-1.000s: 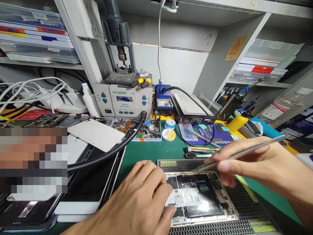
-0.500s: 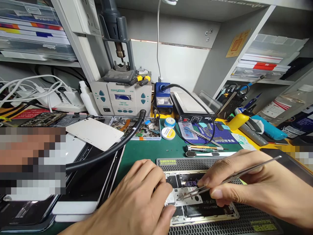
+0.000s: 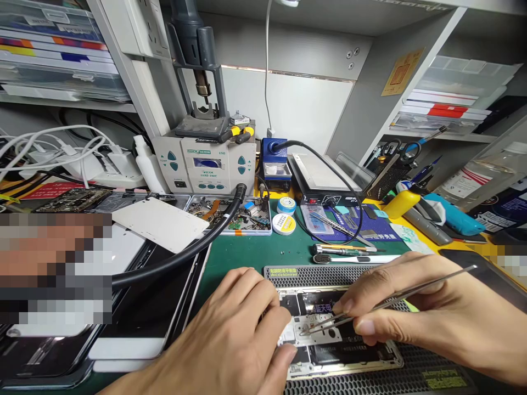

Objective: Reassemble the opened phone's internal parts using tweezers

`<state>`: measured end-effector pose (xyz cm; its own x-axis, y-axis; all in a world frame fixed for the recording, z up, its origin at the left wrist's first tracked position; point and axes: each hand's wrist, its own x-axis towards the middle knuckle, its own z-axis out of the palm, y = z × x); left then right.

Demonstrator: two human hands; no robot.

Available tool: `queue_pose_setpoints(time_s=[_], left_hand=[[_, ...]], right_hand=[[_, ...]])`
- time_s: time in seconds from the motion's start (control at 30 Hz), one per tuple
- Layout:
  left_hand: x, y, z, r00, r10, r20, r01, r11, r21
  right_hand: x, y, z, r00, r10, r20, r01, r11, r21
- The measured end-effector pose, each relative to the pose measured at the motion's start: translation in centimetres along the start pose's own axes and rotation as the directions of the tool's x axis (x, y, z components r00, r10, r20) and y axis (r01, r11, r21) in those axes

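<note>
An opened phone (image 3: 337, 351) lies on a grey textured pad (image 3: 337, 388), its inside facing up. Across its middle sits a whitish metal plate (image 3: 325, 336) with small holes. My left hand (image 3: 242, 329) is curled over the phone's left end, thumb at the near side, gripping it; some fingertips are hidden. My right hand (image 3: 395, 312) pinches thin metal tweezers (image 3: 420, 286) between thumb and fingers. The tweezer tips rest at the plate, close to my left fingers; whether they grip anything there is too small to tell.
Behind the pad lie a toothbrush (image 3: 354, 258) and a screwdriver (image 3: 349, 249). A hot air station (image 3: 206, 164) stands at the back, its black hose (image 3: 177, 262) crossing leftward over several phone panels (image 3: 135, 307). A parts tray (image 3: 267, 219) holds small components.
The tweezer tips have shifted very slightly to the right on the plate. Both hands keep nearly the same pose, and the phone stays in place.
</note>
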<state>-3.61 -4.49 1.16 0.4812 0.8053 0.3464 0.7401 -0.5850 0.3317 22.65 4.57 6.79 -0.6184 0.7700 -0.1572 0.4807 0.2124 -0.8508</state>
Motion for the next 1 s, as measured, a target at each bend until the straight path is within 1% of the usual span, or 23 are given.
queue_pose_setpoints(time_s=[0.2, 0.4, 0.73, 0.87, 1.0], left_hand=[[0.23, -0.04, 0.43, 1.000, -0.004, 0.005, 0.004, 1.000, -0.007], [0.35, -0.20, 0.43, 1.000, -0.018, 0.009, 0.018, 1.000, -0.019], [0.12, -0.13, 0.53, 0.999, -0.008, -0.038, 0.008, 1.000, -0.018], [0.06, -0.39, 0.68, 1.000, -0.017, -0.024, 0.016, 1.000, -0.014], [-0.04, -0.39, 0.70, 1.000, 0.011, -0.018, -0.011, 1.000, -0.024]], right_hand=[[-0.34, 0.07, 0.16, 0.999, -0.025, -0.023, 0.025, 1.000, -0.002], [-0.41, 0.08, 0.08, 1.000, -0.005, -0.031, 0.004, 1.000, -0.014], [-0.54, 0.07, 0.05, 0.999, -0.037, -0.028, 0.036, 0.999, -0.019], [-0.55, 0.20, 0.07, 0.998, -0.047, -0.042, 0.046, 0.999, -0.027], [-0.43, 0.16, 0.09, 0.998, -0.042, -0.041, 0.041, 0.999, -0.033]])
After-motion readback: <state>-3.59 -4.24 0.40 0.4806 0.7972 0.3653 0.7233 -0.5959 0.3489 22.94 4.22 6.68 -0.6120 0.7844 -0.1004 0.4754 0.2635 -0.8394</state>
